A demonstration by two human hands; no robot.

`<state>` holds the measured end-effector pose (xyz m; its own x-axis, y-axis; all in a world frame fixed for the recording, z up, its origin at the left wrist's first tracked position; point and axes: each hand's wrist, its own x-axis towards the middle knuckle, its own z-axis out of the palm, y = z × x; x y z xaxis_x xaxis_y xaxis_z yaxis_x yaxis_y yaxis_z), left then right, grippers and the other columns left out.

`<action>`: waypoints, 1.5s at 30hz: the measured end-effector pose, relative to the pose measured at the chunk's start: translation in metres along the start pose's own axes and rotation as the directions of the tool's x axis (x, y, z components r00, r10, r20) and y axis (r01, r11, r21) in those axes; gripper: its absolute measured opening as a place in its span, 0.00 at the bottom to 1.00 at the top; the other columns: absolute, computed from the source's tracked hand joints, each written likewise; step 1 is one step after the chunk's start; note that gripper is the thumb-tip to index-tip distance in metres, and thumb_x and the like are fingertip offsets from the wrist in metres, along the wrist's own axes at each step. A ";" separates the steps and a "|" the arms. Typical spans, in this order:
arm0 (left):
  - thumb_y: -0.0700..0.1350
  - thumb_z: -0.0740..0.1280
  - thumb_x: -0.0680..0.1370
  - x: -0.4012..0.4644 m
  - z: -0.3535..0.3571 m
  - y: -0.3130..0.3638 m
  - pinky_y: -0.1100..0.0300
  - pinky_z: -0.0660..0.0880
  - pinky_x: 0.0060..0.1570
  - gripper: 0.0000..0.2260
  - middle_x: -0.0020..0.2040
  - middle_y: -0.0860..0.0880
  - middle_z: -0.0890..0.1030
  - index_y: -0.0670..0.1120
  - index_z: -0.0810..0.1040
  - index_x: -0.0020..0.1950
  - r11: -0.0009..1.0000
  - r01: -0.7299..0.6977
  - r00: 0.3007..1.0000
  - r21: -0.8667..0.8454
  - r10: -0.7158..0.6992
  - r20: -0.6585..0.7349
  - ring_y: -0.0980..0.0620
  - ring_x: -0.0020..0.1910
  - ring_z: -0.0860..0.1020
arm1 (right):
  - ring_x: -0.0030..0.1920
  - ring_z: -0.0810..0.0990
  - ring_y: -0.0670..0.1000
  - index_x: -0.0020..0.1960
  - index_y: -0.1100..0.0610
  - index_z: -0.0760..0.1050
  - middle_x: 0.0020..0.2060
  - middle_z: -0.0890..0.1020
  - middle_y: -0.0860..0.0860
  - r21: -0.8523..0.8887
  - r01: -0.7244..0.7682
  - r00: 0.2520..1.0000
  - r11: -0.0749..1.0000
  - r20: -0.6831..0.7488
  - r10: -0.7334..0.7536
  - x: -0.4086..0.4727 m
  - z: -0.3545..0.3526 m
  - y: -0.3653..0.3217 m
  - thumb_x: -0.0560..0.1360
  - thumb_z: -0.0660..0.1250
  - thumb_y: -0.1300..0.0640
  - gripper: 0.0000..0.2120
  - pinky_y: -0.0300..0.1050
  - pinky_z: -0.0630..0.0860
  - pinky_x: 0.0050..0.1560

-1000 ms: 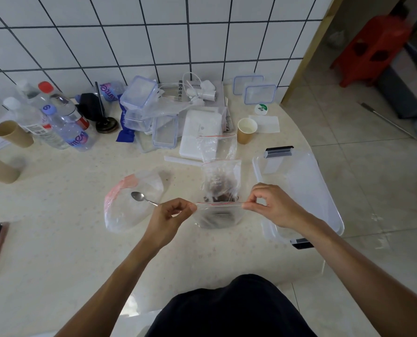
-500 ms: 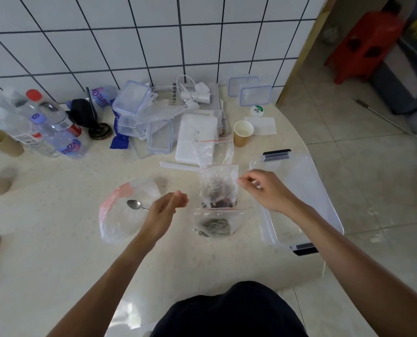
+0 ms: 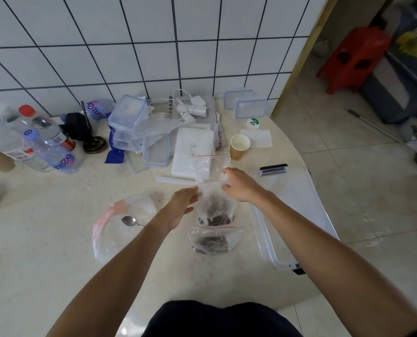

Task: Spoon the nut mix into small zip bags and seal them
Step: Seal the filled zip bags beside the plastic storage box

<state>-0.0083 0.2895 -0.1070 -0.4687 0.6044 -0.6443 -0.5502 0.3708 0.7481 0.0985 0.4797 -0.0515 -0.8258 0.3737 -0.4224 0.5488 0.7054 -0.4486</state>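
Observation:
Three small zip bags with red seal lines lie in a row in front of me. The nearest zip bag [image 3: 212, 242] holds dark nut mix and lies flat on the table. Behind it, a second zip bag [image 3: 214, 205] also holds nut mix. My left hand [image 3: 182, 205] pinches its top left corner and my right hand [image 3: 239, 184] pinches its top right corner. A third zip bag [image 3: 209, 164] lies further back, with no nuts visible in it. The metal spoon [image 3: 129, 220] rests in a large clear bag [image 3: 120, 227] to my left.
A clear plastic bin [image 3: 299, 215] with black clips sits at the table's right edge. Against the tiled wall are water bottles [image 3: 49, 147], clear food boxes [image 3: 129, 122], a white box [image 3: 192, 149] and a paper cup [image 3: 239, 147]. More paper cups stand far left.
Both hands let go of the nearest bag's top edge and moved away from me to the top corners of the second bag behind it.

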 end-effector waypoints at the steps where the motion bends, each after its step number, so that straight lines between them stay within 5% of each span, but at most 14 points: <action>1: 0.50 0.70 0.81 -0.001 0.002 0.002 0.50 0.71 0.64 0.10 0.54 0.49 0.84 0.46 0.82 0.57 0.999 -0.031 1.000 -0.006 0.031 0.004 0.49 0.57 0.79 | 0.72 0.72 0.58 0.76 0.60 0.67 0.73 0.73 0.58 0.006 -0.007 1.000 1.000 0.019 0.007 0.002 0.001 0.001 0.82 0.65 0.54 0.25 0.51 0.70 0.68; 5: 0.45 0.75 0.79 -0.004 0.003 0.005 0.60 0.75 0.52 0.04 0.47 0.52 0.85 0.47 0.87 0.51 0.977 -0.191 0.978 0.090 0.198 -0.072 0.53 0.49 0.79 | 0.58 0.80 0.51 0.55 0.55 0.82 0.54 0.80 0.48 0.095 0.018 0.999 0.995 -0.029 -0.015 0.002 0.002 0.000 0.74 0.77 0.50 0.14 0.44 0.74 0.52; 8: 0.42 0.76 0.77 -0.012 -0.003 0.005 0.66 0.76 0.50 0.04 0.45 0.54 0.88 0.51 0.87 0.44 0.926 -0.338 0.933 0.168 0.353 -0.069 0.58 0.46 0.83 | 0.51 0.79 0.48 0.44 0.52 0.82 0.45 0.79 0.43 0.124 0.096 0.995 0.988 -0.007 -0.096 -0.006 -0.001 -0.006 0.70 0.80 0.48 0.10 0.42 0.73 0.46; 13: 0.38 0.78 0.75 -0.033 -0.004 0.000 0.67 0.78 0.48 0.05 0.44 0.50 0.88 0.47 0.86 0.42 0.844 -0.450 0.883 0.293 0.470 0.005 0.58 0.43 0.84 | 0.45 0.84 0.50 0.46 0.56 0.85 0.43 0.85 0.48 0.119 0.209 0.976 0.971 0.038 -0.214 -0.021 0.006 -0.024 0.73 0.77 0.54 0.06 0.52 0.82 0.51; 19: 0.44 0.77 0.76 -0.049 -0.014 -0.007 0.64 0.80 0.50 0.02 0.49 0.54 0.88 0.51 0.86 0.45 0.794 -0.453 0.867 0.405 0.498 -0.006 0.55 0.47 0.85 | 0.44 0.83 0.47 0.46 0.51 0.83 0.40 0.82 0.42 0.123 0.242 0.969 0.962 0.025 -0.246 -0.033 0.016 -0.025 0.77 0.72 0.56 0.02 0.44 0.78 0.48; 34: 0.45 0.77 0.76 -0.052 -0.012 -0.020 0.68 0.78 0.49 0.01 0.46 0.54 0.88 0.51 0.88 0.45 0.839 -0.452 0.868 0.302 0.492 -0.070 0.56 0.47 0.86 | 0.47 0.83 0.49 0.49 0.55 0.83 0.46 0.85 0.49 0.136 0.297 0.951 0.945 -0.131 -0.280 -0.040 0.031 -0.039 0.78 0.71 0.54 0.05 0.52 0.80 0.52; 45: 0.48 0.75 0.78 -0.053 -0.006 -0.017 0.53 0.79 0.57 0.02 0.45 0.57 0.88 0.53 0.87 0.45 0.790 -0.461 0.850 0.405 0.524 -0.054 0.57 0.47 0.85 | 0.45 0.81 0.50 0.50 0.56 0.82 0.46 0.84 0.48 0.000 0.331 0.935 0.944 -0.136 -0.328 -0.041 0.033 -0.039 0.81 0.67 0.54 0.07 0.47 0.78 0.47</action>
<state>0.0213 0.2469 -0.0866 -0.7238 0.6702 -0.1642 0.0615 0.2996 0.9521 0.1154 0.4164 -0.0428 -0.9697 0.1998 -0.1408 0.2444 0.7891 -0.5635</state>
